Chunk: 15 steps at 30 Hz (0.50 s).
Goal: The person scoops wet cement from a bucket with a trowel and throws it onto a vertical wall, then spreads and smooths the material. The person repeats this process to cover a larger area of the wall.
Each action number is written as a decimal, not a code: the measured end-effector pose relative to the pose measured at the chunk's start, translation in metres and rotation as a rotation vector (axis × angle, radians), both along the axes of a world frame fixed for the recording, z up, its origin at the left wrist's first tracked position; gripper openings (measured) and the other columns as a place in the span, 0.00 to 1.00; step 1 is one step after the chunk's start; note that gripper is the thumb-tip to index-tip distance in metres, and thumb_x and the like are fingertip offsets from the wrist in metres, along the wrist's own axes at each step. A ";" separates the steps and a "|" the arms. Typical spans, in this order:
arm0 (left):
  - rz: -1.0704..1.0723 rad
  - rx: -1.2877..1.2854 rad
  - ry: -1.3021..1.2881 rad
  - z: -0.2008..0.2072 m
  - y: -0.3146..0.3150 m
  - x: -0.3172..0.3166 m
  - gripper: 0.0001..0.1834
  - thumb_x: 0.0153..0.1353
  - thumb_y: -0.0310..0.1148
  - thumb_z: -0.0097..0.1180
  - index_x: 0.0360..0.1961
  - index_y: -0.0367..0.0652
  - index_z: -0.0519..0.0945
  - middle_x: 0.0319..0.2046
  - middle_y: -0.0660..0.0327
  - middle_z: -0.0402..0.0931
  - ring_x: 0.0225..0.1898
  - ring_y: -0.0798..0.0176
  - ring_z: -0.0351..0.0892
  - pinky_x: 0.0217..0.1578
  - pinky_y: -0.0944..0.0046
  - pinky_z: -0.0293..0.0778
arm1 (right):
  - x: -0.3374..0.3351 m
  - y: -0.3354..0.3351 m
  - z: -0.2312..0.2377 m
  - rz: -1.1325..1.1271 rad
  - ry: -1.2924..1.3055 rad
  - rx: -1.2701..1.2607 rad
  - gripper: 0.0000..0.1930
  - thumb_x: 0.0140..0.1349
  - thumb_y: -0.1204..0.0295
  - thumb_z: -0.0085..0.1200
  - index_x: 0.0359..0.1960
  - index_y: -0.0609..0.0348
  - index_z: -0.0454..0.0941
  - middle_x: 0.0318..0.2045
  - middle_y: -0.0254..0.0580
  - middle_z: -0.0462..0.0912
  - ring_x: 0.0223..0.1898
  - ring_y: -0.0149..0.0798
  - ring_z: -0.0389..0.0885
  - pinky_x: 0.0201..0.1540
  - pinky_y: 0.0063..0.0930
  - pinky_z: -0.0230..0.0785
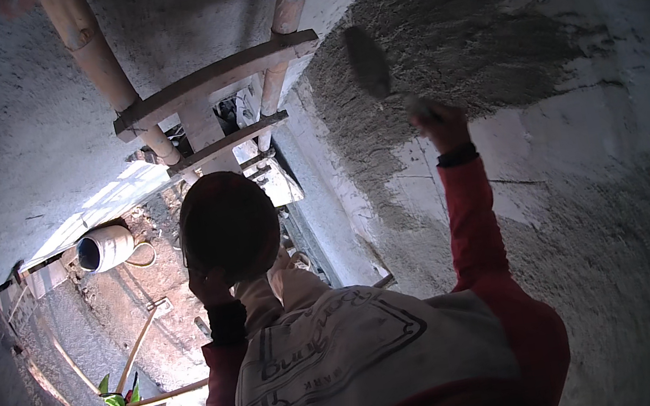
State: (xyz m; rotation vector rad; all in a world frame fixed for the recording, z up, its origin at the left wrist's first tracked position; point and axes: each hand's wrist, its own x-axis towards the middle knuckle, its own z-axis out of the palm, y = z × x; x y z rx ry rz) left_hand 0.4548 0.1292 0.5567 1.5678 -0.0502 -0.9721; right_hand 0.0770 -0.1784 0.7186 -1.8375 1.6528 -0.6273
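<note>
My right hand (443, 130) is closed round the handle of a trowel (367, 62), its dark leaf-shaped blade in front of the wall at the upper right. Behind the blade spreads a patch of dark grey mortar (475, 23); whether the blade touches it I cannot tell. Low in front of my body, my left hand (212, 286) grips the near edge of a round dark pan (227, 226). What lies in the pan is too dark to make out.
Bamboo poles (89, 49) and wooden crosspieces (214, 82) form a frame ahead. Far below, a white bucket (105, 248) lies tipped on bare earth. More thin poles (124, 365) cross at the lower left, with green and red material tied at their joint.
</note>
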 end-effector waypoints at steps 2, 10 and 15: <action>-0.106 -0.027 -0.150 -0.011 -0.007 -0.004 0.26 0.44 0.20 0.54 0.50 0.39 0.76 0.36 0.63 0.76 0.34 0.68 0.77 0.31 0.71 0.76 | 0.032 0.026 -0.014 0.398 0.170 -0.213 0.14 0.52 0.65 0.62 0.41 0.49 0.83 0.25 0.34 0.83 0.24 0.28 0.79 0.26 0.27 0.72; -0.282 -0.295 -0.226 0.023 -0.070 -0.044 0.28 0.46 0.24 0.55 0.54 0.39 0.74 0.40 0.62 0.78 0.36 0.69 0.77 0.34 0.69 0.76 | 0.130 0.097 -0.077 0.638 0.693 -0.095 0.14 0.56 0.54 0.52 0.42 0.41 0.78 0.29 0.36 0.81 0.34 0.44 0.81 0.37 0.50 0.72; -0.262 -0.263 -0.131 0.041 -0.072 -0.043 0.27 0.46 0.25 0.56 0.52 0.40 0.74 0.40 0.60 0.77 0.34 0.65 0.79 0.28 0.69 0.77 | 0.097 0.100 -0.079 0.673 0.600 -0.009 0.14 0.54 0.56 0.56 0.42 0.41 0.78 0.30 0.36 0.82 0.35 0.46 0.81 0.38 0.44 0.73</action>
